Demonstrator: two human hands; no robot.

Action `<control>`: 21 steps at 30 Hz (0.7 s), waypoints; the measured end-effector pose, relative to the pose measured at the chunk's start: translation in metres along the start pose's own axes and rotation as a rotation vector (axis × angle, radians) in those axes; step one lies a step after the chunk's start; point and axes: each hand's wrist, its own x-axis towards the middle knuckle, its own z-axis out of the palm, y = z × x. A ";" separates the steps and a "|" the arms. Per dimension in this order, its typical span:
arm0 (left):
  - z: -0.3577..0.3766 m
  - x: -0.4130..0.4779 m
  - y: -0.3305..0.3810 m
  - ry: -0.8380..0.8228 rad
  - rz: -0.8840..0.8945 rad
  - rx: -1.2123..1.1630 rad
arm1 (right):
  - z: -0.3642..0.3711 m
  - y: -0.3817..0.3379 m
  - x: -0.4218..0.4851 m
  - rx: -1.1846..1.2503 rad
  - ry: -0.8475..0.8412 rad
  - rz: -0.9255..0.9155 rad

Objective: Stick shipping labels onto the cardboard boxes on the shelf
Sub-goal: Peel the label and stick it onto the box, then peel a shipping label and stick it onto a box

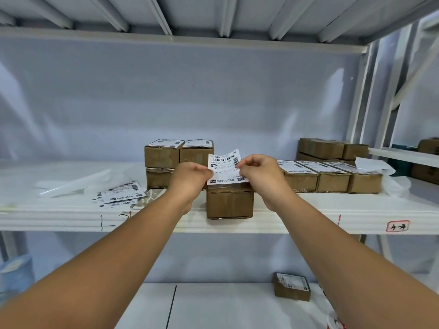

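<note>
A white shipping label (225, 165) with barcodes stands upright just above a plain cardboard box (230, 203) at the front edge of the white shelf (308, 219). My left hand (191, 178) pinches the label's left edge. My right hand (260, 172) pinches its right edge. The label's lower edge meets the box top. Several loose labels (122, 193) lie on the shelf to the left.
Stacked labelled boxes (178, 154) stand behind my left hand. A row of three labelled boxes (332, 176) sits at the right, with unlabelled boxes (332, 148) behind. Peeled backing sheets (71, 184) lie at the far left. One labelled box (292, 286) rests on the lower shelf.
</note>
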 end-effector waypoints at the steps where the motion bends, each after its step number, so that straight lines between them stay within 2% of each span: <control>1: 0.001 -0.002 0.000 0.007 0.012 0.010 | 0.001 0.000 0.000 0.000 0.006 0.000; 6: 0.005 -0.011 0.001 0.084 0.168 0.204 | -0.002 0.000 -0.004 0.004 0.017 -0.011; 12: 0.008 -0.015 -0.003 0.124 0.249 0.332 | 0.000 0.000 -0.007 -0.061 0.015 -0.038; 21: 0.010 -0.021 -0.003 0.135 0.347 0.382 | 0.000 0.000 -0.011 -0.206 0.016 -0.106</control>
